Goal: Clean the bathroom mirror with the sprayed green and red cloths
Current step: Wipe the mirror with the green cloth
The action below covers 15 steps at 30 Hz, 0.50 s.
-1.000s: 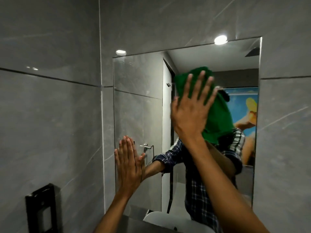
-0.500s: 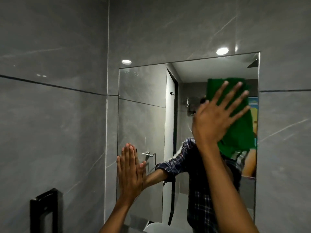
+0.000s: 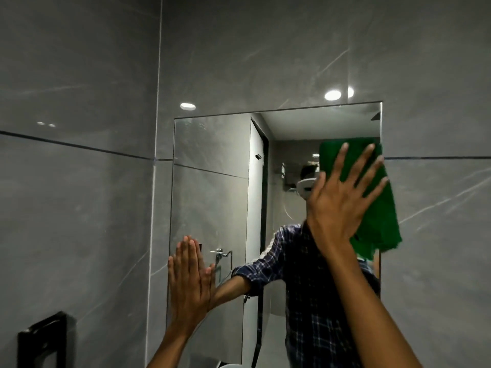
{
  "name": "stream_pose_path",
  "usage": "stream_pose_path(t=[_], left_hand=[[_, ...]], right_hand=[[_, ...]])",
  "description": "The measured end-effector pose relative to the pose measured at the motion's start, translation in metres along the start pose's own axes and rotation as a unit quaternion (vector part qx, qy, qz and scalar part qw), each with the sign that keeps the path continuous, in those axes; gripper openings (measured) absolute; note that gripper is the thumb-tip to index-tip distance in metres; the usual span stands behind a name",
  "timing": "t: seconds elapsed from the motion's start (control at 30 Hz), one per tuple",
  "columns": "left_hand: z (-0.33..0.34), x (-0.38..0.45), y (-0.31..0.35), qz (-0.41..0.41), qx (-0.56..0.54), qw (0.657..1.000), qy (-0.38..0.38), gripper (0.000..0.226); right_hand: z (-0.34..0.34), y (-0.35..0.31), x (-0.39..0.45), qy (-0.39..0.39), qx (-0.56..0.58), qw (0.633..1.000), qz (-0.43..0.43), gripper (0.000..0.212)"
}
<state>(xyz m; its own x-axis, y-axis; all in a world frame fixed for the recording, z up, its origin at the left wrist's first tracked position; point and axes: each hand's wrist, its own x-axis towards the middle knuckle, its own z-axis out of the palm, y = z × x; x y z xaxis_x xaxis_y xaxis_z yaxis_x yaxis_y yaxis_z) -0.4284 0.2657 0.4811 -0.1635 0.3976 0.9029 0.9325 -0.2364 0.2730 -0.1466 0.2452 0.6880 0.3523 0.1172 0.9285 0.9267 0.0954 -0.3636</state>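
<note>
A rectangular mirror (image 3: 212, 187) is set into the grey tiled wall. My right hand (image 3: 342, 205) presses a green cloth (image 3: 380, 208) flat against the glass at the mirror's upper right, fingers spread. The cloth hangs past the mirror's right edge onto the tile. My left hand (image 3: 190, 282) lies flat on the glass at the lower left edge, fingers together, holding nothing. No red cloth is in view.
Grey marble-look tiles (image 3: 79, 208) surround the mirror. A black fixture (image 3: 42, 341) is mounted on the left wall low down. A white basin rim (image 3: 229, 365) shows at the bottom edge. The mirror reflects a person in a plaid shirt and a door.
My right hand has swept the green cloth to the right across the upper mirror, reaching its right edge. My left hand stays on the glass at the lower left.
</note>
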Motion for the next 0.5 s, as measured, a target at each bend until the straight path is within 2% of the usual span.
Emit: stream_pose_path(t=[0.07, 0.17, 0.37, 0.5], left_hand=[[0.0, -0.001, 0.004, -0.005, 0.0, 1.0, -0.001, 0.072], [-0.003, 0.002, 0.008, -0.01, 0.019, 1.0, 0.003, 0.069], [0.005, 0.003, -0.003, -0.011, 0.014, 1.0, 0.011, 0.067], [0.009, 0.004, -0.009, -0.01, 0.021, 1.0, -0.002, 0.067]], right_hand=[[-0.002, -0.038, 0.028, 0.012, 0.022, 0.998, 0.052, 0.07], [0.014, -0.101, 0.038, 0.021, 0.046, 0.998, 0.023, 0.071], [0.048, -0.217, -0.016, -0.03, 0.121, 0.983, -0.136, 0.073], [0.067, -0.236, -0.066, -0.109, 0.117, 0.928, -0.336, 0.073]])
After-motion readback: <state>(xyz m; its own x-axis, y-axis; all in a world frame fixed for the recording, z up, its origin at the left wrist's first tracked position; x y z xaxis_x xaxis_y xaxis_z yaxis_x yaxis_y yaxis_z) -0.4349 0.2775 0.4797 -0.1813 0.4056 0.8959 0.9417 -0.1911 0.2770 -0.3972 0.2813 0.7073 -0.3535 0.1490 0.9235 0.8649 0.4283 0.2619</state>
